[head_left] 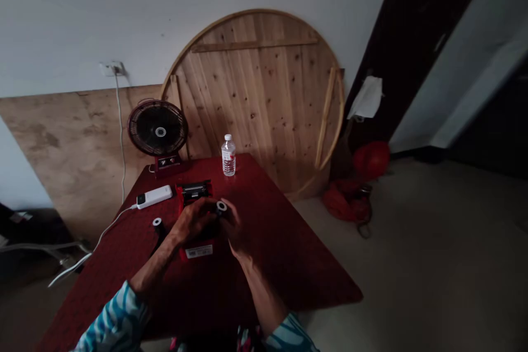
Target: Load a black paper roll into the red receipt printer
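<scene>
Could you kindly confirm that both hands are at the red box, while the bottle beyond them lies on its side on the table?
Not quite: the head view shows the bottle standing upright, not lying on its side. It is on the table, beyond the left hand and right hand, which are both at the red box.

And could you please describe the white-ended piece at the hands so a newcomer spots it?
On the dark red table, find the red box with a white label. By the box's right edge, the white-ended piece sits between the left hand and the right hand. Unlike its look-alike left of the left forearm, it is held.
</scene>
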A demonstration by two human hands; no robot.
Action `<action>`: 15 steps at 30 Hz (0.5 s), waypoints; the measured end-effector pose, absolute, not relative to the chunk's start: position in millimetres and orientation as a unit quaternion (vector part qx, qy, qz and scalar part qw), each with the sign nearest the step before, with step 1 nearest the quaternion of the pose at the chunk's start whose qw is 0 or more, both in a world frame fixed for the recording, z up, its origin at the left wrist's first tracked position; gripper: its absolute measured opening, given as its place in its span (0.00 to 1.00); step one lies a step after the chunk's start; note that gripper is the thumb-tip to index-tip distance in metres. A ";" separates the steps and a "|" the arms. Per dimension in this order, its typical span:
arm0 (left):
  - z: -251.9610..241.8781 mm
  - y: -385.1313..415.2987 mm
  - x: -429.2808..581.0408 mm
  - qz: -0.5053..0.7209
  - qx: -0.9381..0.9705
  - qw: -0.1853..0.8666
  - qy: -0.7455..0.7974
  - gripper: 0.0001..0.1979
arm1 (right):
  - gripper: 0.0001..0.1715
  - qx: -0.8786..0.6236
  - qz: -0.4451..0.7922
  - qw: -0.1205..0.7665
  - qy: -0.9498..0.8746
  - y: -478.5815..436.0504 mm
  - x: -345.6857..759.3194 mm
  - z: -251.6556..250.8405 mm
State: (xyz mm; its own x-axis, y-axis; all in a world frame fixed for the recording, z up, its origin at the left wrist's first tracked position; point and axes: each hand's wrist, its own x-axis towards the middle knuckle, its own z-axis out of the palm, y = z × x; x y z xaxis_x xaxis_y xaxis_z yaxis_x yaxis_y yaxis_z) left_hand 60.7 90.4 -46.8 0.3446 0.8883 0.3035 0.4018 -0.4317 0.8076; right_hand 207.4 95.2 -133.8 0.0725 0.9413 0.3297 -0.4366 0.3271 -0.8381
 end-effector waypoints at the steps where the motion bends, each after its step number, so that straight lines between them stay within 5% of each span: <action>1: -48.1 91.0 62.5 0.388 0.759 0.303 0.426 0.16 | 0.27 -0.286 0.512 0.673 -0.451 93.9 210.4 -132.8; 8: -51.2 77.8 50.9 0.409 0.770 0.270 0.409 0.15 | 0.31 -0.336 0.511 0.650 -0.451 99.0 218.5 -140.3; 15: -73.7 84.1 -69.9 0.545 0.532 0.209 0.614 0.15 | 0.27 -0.469 0.315 0.648 -0.511 127.0 298.5 -162.4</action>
State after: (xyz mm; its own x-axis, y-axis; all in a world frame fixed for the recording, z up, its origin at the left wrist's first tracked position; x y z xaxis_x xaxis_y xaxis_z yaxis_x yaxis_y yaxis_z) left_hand -69.9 84.1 -73.7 -0.3467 0.8807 0.3226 0.4249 -0.1591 0.8911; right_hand 298.5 127.0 -162.4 0.2802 0.8872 0.3665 0.0717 0.3613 -0.9297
